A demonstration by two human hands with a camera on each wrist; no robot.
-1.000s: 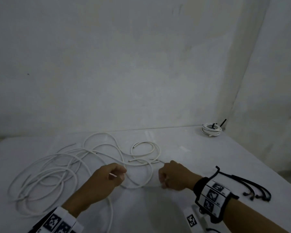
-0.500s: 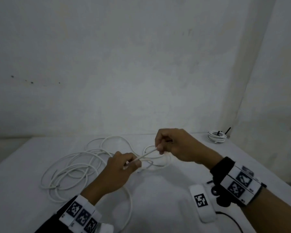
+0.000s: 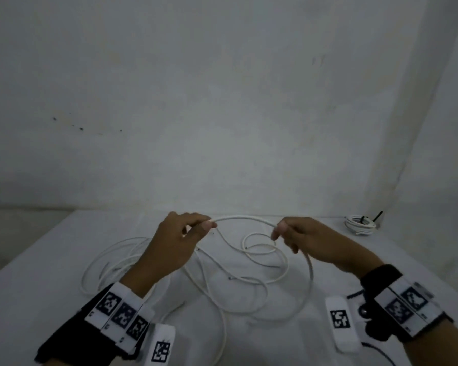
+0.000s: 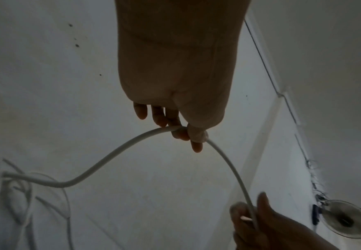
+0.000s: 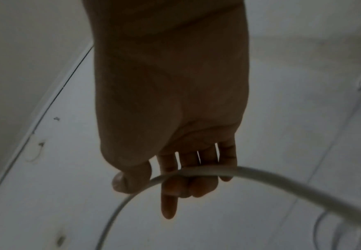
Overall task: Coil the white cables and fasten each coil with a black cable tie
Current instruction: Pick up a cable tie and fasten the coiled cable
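Nearest to the camera, 2 wrists carry white bands with black square markers (image 3: 119,313), and 2 small white blocks with the same kind of marker (image 3: 341,322) lie on the white bench (image 3: 37,273) just beside them. Above the bench, the left hand (image 3: 173,249) pinches a thin white round cable (image 3: 242,218) between thumb and curled fingers, and the right hand (image 3: 312,244) holds the same cable with its thumb against the fingers. Between the 2 hands the cable makes a raised arch; from the right hand it bends down in a wide loop toward the bench. Under and behind the hands, the rest of the loose white cables (image 3: 111,262) lies in tangled loops on the bench, mostly on the left side. Far at the right back corner, well apart from the hands, a small finished white coil with a black cable tie (image 3: 360,224) rests near the grey-white wall (image 3: 222,101).
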